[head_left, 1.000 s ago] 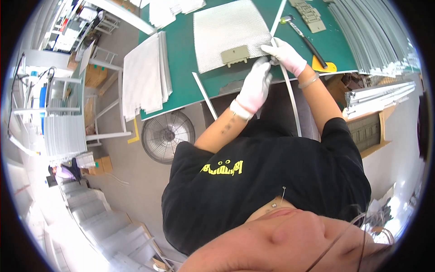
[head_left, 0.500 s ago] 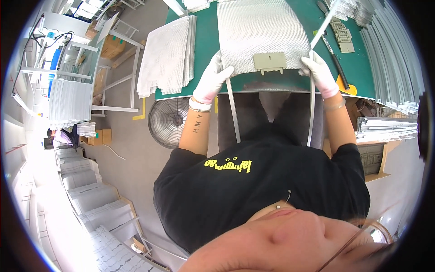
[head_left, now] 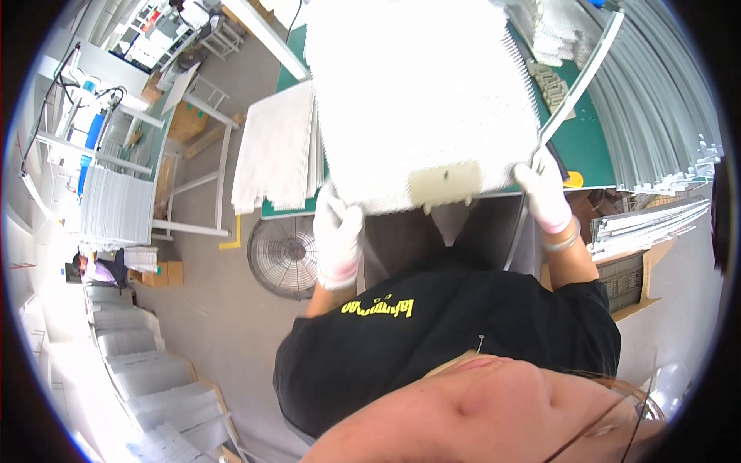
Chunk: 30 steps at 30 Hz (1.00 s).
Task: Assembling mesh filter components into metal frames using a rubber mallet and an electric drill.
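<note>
A large white mesh panel [head_left: 417, 100], bright with glare, is raised and tilted over the green table in front of me. A beige plastic piece [head_left: 444, 184] with small prongs is at its near edge. White-gloved, my left hand [head_left: 337, 239] grips the panel's near left corner, its fingers partly hidden. My right hand [head_left: 543, 190], gloved too, is closed at the near right corner. A long, thin metal strip [head_left: 584, 81] runs along the panel's right side and through that hand.
Stacked mesh sheets [head_left: 274, 147] lie at the left of the green table [head_left: 590, 147]. Grey strips [head_left: 656, 100] are piled on the right, near beige plastic parts [head_left: 553, 86]. A yellow-ended tool [head_left: 573, 179] lies beside my right hand. A floor fan [head_left: 289, 255] stands at the left.
The panel has come up and nearer, filling more of the view. Both hands have moved down toward me, the left more so. The left metal strip no longer shows clearly.
</note>
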Tool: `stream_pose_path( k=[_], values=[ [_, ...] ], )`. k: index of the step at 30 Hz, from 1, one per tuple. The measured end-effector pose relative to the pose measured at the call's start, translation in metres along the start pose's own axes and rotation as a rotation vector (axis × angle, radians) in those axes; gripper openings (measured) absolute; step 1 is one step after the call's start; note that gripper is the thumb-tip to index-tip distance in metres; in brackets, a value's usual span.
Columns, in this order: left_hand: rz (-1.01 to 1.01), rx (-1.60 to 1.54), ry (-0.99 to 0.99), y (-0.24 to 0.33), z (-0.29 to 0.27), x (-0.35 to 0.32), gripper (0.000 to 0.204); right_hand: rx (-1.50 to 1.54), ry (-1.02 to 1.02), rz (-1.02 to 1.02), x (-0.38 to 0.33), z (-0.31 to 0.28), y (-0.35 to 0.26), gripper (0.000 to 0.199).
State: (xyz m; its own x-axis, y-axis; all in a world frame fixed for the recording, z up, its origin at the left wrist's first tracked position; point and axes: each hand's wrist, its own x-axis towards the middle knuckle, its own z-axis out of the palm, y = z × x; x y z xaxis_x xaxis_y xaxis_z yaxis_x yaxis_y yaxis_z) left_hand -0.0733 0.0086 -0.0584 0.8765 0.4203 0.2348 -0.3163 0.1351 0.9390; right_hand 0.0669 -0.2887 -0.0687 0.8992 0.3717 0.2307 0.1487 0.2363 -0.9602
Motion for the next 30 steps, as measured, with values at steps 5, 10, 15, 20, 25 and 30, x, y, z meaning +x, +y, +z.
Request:
stream_pose_path(
  k=[5, 10, 15, 20, 25, 30],
  values=[
    [0.145, 0.155, 0.251, 0.029, -0.002, -0.017, 0.049, 0.082, -0.104, -0.128, 0.012, 0.030, -0.042, 0.050],
    [0.399, 0.027, 0.154, 0.051, 0.001, 0.044, 0.056, -0.024, -0.046, -0.362, 0.060, 0.032, -0.064, 0.023],
    [0.545, -0.002, -0.036, 0.047, 0.012, 0.124, 0.039, -0.167, 0.124, -0.459, 0.095, 0.035, -0.076, 0.017],
    [0.520, 0.197, -0.107, 0.030, 0.035, 0.153, 0.014, -0.315, 0.430, -0.591, 0.109, 0.009, -0.027, 0.023],
    [0.565, 0.256, 0.001, 0.007, 0.031, 0.159, 0.009, -0.285, 0.285, -0.378, 0.114, 0.007, -0.033, 0.018],
    [0.321, 0.320, -0.034, -0.058, 0.019, 0.129, 0.034, -0.285, 0.071, -0.224, 0.102, -0.006, 0.031, 0.026]
  ],
)
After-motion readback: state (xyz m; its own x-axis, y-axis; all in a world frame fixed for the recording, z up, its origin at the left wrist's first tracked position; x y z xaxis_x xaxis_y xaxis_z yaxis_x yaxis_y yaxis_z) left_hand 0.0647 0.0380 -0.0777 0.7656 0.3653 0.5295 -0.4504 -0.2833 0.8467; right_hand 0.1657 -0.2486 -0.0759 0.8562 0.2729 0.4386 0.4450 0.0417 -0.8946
